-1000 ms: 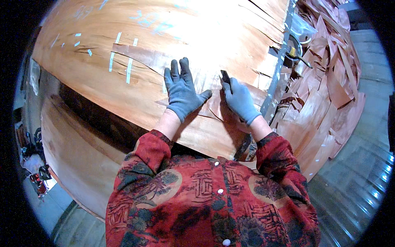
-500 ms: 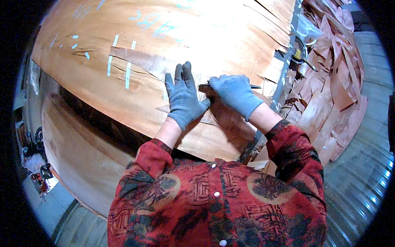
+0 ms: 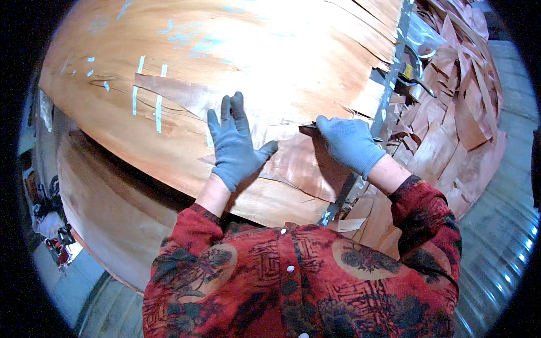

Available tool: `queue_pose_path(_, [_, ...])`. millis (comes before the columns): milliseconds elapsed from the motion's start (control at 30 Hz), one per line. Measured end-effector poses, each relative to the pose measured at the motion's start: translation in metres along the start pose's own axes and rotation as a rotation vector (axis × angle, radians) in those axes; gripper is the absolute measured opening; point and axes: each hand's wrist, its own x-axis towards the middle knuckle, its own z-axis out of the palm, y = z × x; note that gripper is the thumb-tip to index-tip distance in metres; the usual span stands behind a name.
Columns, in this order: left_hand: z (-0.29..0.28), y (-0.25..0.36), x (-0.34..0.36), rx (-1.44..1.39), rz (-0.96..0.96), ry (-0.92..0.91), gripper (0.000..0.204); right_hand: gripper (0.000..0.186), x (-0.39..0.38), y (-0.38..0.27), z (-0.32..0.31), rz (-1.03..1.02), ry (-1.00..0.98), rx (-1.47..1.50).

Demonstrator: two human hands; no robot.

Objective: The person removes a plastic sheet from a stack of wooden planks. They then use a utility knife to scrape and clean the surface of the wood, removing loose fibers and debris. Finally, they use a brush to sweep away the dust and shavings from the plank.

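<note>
Your left hand (image 3: pixel 234 149), in a gray-blue glove, is spread wide and looks flat on the wood. Its fingers point up and away from you, with the thumb stuck out to the right. It holds nothing. Your right hand (image 3: pixel 350 143) has the same kind of glove, and it is curled tight around a thin dark tool (image 3: pixel 307 126). One end of the tool pokes out to the left of your fist, and a bit shows on the right too (I can't tell if its tip touches the wood).

The thin brown wood strip (image 3: pixel 177 93) lies on top of the big wood sheet (image 3: pixel 96 121). It is narrow at its left end and runs right, under your left fingers. Near that narrow end, white tape (image 3: pixel 159 115) shows above and below the strip. Blue marks (image 3: pixel 194 40) are drawn farther up on the sheet.

On the right, a dark bar (image 3: pixel 389 84) runs along the sheet's edge. Past it is a big, messy pile of wood scraps (image 3: pixel 473 121), with a clear plastic bag (image 3: pixel 424 36) near the top.
</note>
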Motion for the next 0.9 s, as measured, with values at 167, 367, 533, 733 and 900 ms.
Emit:
queue_pose_path(167, [0.002,-0.001,0.001,-0.045,0.022,0.027,0.123,0.016,-0.022,0.023,0.008,0.085,-0.044,-0.015])
queue_pose_path(367, [0.002,0.002,0.001,0.002,-0.007,-0.006,0.123,0.016,-0.045,0.038,0.019,0.180,-0.052,0.019])
queue_pose_path(533, [0.001,0.005,0.001,0.049,-0.022,-0.024,0.123,0.017,-0.078,0.058,0.038,0.251,-0.013,0.044])
queue_pose_path(733, [0.004,0.003,-0.001,0.033,-0.005,0.006,0.116,0.019,-0.112,0.074,0.049,0.318,0.014,0.027])
queue_pose_path(900, [0.004,0.006,-0.002,0.070,-0.017,0.011,0.117,0.018,-0.148,0.080,0.052,0.491,0.013,-0.036])
